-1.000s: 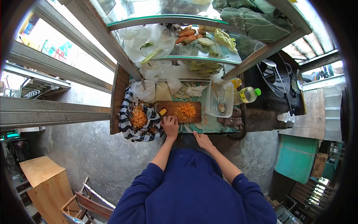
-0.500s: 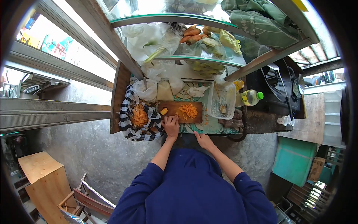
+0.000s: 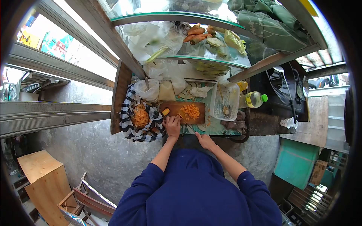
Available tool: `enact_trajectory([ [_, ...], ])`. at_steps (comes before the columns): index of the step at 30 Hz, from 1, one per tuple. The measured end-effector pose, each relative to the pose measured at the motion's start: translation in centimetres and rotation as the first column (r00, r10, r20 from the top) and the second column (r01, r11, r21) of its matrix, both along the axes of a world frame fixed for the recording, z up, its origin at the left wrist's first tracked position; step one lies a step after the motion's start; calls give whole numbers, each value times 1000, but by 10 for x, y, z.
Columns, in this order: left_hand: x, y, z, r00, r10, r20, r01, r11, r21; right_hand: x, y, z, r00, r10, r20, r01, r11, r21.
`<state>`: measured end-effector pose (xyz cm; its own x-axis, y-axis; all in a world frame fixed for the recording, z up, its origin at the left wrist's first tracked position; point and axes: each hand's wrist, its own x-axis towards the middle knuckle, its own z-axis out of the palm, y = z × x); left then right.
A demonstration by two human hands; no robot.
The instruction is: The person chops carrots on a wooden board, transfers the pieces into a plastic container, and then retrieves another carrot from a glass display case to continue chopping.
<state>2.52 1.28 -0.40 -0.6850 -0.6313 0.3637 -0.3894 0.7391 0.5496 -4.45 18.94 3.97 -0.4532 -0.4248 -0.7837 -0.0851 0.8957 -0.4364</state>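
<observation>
A wooden cutting board (image 3: pixel 173 106) bears a heap of chopped carrot (image 3: pixel 189 112) and a thick carrot chunk (image 3: pixel 166 112). My left hand (image 3: pixel 172 127) rests on the board's near left part, fingers bent and pressed together, with a bit of orange carrot showing at the fingertips. My right hand (image 3: pixel 206 141) is closed around the handle of a knife (image 3: pixel 188 125). Its thin blade points up and left over the board's near edge, its tip close to my left fingertips. Left of the board, a basket lined with a black-and-white checked bag (image 3: pixel 128 109) holds carrot peelings (image 3: pixel 141 116).
Right of the board stand a clear plastic tub (image 3: pixel 234 101) with a spoon inside and a bottle with a green cap (image 3: pixel 255 99). Above, a glass shelf (image 3: pixel 181 18) holds carrots (image 3: pixel 197 34) and leafy vegetables. A black stove (image 3: pixel 260 84) stands at the right.
The knife blade has tilted and shifted slightly beside my left fingertips. Both hands stay in nearly the same place, and the camera view has moved a little.
</observation>
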Motion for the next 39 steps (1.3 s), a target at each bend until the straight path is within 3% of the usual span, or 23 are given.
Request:
enact_trajectory([
  [2,0,-1,0,1000,-13,-7,13,1000,25,2,2,-7,998,-42,-47,37,995,-93],
  [9,1,-5,2,997,-74,4,74,997,1,4,-6,-17,998,-8,-60,2,996,-89],
  [11,0,-3,5,999,-36,37,36,999,-2,8,-6,-17,990,-44,-137,24,989,-147],
  [15,4,-4,3,997,-74,33,75,997,-24,9,-4,-2,993,-85,-78,73,986,-147],
  [17,5,-2,4,995,-63,72,71,992,-107,9,-1,0,998,-58,-14,57,997,-59],
  [20,5,-6,5,990,-106,90,114,989,-90,11,0,-12,995,-81,-55,81,997,-15],
  [24,3,-4,6,983,-156,94,164,982,-89,14,-2,-3,991,-111,-70,107,992,-68],
  [30,3,-3,6,992,-63,107,76,989,-124,22,11,-24,986,-161,-48,153,979,-136],
  [32,2,-5,5,993,-85,85,95,988,-122,20,16,-26,958,-220,183,233,971,-48],
  [36,-2,-7,11,989,-104,107,115,988,-104,14,14,-15,940,-282,193,292,956,-28],
  [38,-7,-9,11,978,-165,124,176,981,-81,10,12,-6,958,-286,-4,284,954,-94],
  [39,-9,-10,9,978,-168,125,179,980,-83,12,11,-5,957,-289,-4,287,953,-95],
])
